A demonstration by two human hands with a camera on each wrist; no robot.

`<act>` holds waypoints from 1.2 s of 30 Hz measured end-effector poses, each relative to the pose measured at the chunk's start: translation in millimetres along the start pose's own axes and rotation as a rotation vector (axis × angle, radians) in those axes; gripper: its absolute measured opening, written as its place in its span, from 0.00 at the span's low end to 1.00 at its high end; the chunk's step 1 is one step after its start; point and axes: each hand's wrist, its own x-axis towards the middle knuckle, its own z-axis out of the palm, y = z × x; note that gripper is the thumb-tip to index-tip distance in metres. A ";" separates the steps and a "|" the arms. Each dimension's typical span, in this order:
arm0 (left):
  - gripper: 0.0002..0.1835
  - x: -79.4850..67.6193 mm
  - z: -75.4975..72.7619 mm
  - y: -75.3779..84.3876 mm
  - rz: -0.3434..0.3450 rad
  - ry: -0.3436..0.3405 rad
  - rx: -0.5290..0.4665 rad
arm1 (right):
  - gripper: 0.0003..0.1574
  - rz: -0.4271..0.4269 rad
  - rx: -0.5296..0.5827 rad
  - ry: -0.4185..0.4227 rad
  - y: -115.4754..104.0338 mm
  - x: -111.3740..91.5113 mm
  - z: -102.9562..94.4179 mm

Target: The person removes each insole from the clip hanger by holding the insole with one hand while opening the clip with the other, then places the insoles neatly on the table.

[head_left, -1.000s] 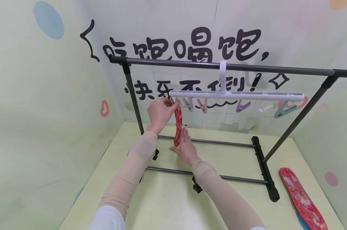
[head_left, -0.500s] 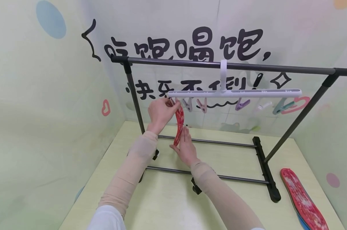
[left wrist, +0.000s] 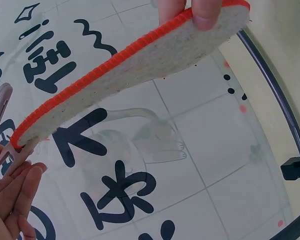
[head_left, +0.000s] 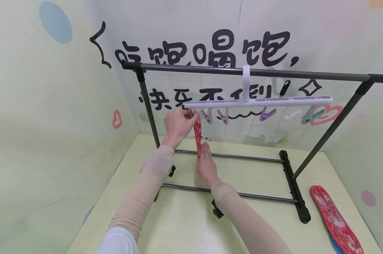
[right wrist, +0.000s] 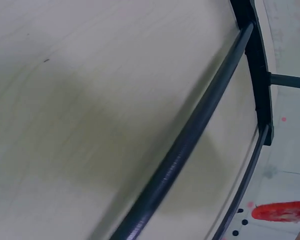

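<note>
In the head view my left hand (head_left: 178, 124) pinches a clothespin under the left end of the lavender hanger (head_left: 217, 104). From there a narrow insole (head_left: 198, 135) with a red patterned face hangs nearly edge-on. Its pale underside and red edging (left wrist: 115, 65) show in the left wrist view, the upper tip at the clothespin jaws (left wrist: 15, 152). My right hand (head_left: 207, 165) is at the insole's lower part, fingers pointing up along it. In the left wrist view its fingers (left wrist: 205, 15) lie on both sides of the edge. The right wrist view catches only the red face (right wrist: 282, 211).
The hanger hooks over the dark bar (head_left: 204, 70) of a rack standing on the pale table (head_left: 185, 225). Several other clothespins hang along it, such as a purple clothespin (head_left: 267, 114). Another red insole (head_left: 335, 218) lies at the right, over something blue.
The insole's lower end has turned more edge-on and straightened. My right thumb, spread out to the left before, has drawn in beside the insole. The left hand stays at the clothespin.
</note>
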 end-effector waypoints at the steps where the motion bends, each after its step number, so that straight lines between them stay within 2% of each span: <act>1: 0.19 -0.3 0.0 -0.1 0.007 0.002 0.002 | 0.35 0.016 0.016 -0.002 0.6 -1.6 0.1; 8: 0.20 -1.3 0.1 -0.8 0.016 0.015 0.028 | 0.33 0.096 0.107 0.067 6.5 -12.8 1.7; 14: 0.20 -1.3 -0.8 0.5 0.031 0.011 0.039 | 0.34 0.196 0.189 0.064 12.8 -22.5 2.9; 17: 0.20 -1.3 -1.4 0.9 0.034 0.014 0.040 | 0.34 0.208 0.201 0.055 15.9 -28.7 3.0; 21: 0.20 -1.6 -2.4 0.3 0.004 -0.001 0.035 | 0.34 0.199 0.177 0.051 19.4 -36.5 -0.4; 31: 0.20 -1.9 -5.3 0.2 -0.060 -0.036 -0.032 | 0.33 0.220 0.150 0.075 36.8 -42.3 -25.9; 36: 0.24 -4.1 -6.1 -1.3 -0.111 -0.042 -0.039 | 0.33 0.221 0.123 0.086 45.6 -46.5 -30.9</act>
